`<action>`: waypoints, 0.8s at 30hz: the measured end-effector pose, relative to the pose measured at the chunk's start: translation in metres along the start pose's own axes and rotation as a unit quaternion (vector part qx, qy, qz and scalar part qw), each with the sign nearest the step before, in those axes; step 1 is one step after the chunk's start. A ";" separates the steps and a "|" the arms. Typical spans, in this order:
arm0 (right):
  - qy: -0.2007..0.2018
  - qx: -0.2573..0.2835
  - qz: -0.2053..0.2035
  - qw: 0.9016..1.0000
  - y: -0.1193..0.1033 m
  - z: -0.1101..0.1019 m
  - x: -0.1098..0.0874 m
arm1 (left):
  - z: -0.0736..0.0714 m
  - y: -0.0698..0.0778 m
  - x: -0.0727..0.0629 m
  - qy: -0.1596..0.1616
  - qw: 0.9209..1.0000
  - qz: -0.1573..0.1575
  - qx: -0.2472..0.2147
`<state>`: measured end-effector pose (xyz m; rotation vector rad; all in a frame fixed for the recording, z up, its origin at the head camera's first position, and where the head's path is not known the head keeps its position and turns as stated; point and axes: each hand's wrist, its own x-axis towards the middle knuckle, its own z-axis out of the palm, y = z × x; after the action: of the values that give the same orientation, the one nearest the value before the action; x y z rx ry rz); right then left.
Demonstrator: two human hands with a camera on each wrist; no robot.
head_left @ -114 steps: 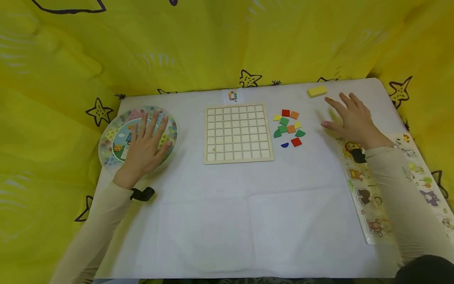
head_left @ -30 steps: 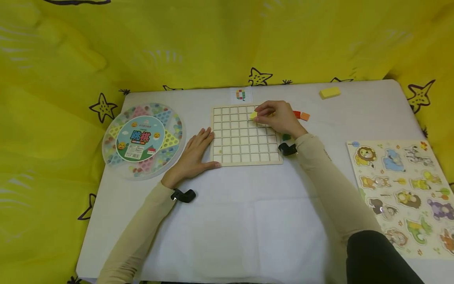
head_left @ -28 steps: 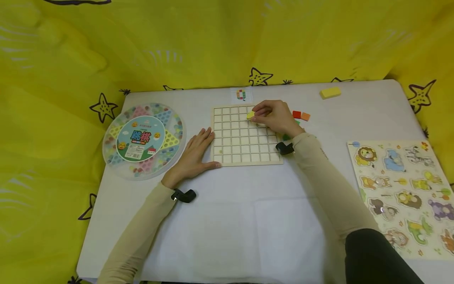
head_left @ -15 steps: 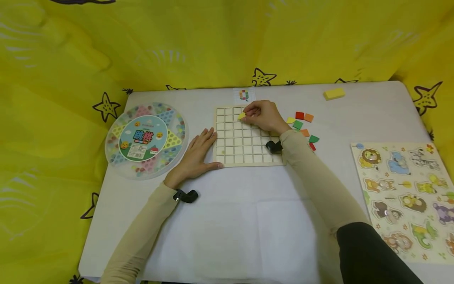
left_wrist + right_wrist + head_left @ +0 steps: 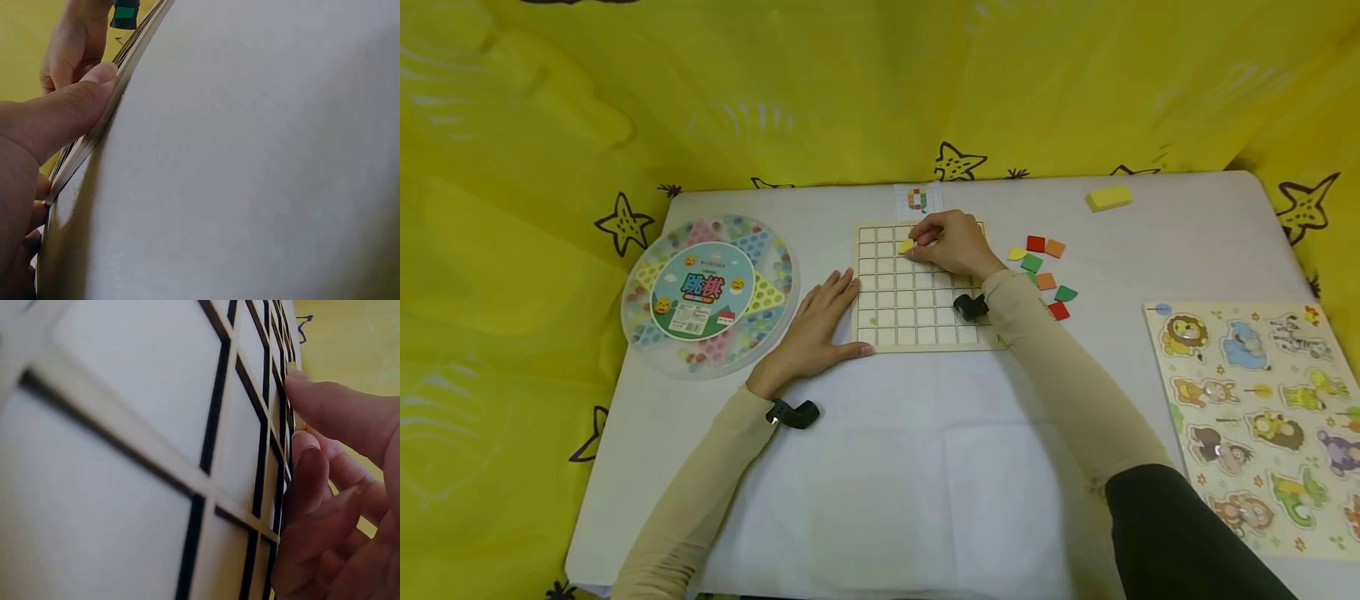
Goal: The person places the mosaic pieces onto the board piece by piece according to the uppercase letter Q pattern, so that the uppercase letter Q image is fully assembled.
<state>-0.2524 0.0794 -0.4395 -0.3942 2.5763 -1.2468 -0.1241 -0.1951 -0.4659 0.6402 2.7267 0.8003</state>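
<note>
My right hand (image 5: 955, 243) pinches a small yellow tile with a rounded side (image 5: 906, 247) between thumb and fingers, at the upper part of the wooden grid board (image 5: 904, 317). In the right wrist view the yellow tile (image 5: 300, 420) shows as a thin edge at the grid; whether it lies flat in a cell cannot be told. My left hand (image 5: 812, 333) lies at the board's left side, fingers extended. Its thumb (image 5: 87, 103) touches the board's edge near the lower left corner. Behind the board lies a small pattern card (image 5: 917, 200) with coloured shapes.
Loose tiles lie right of the board, among them a red square (image 5: 1036, 243), a green square (image 5: 1032, 263) and a green rounded piece (image 5: 1066, 293). A round game box (image 5: 760, 333) stands left, an animal puzzle (image 5: 1225, 417) right. A yellow block (image 5: 1108, 198) sits at the back.
Earlier, my left hand was over the round box and my right above the animal puzzle. Now the left touches the board. Over the last second the right has carried the yellow tile leftward across the grid.
</note>
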 end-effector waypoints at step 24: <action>0.011 -0.007 0.018 1.000 -0.001 0.005 0.001 | 0.000 0.001 -0.001 0.003 1.000 -0.004 -0.006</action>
<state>-0.2514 0.0755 -0.4417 -0.3374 2.6000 -1.2266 -0.1230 -0.1946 -0.4651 0.6255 2.7257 0.8182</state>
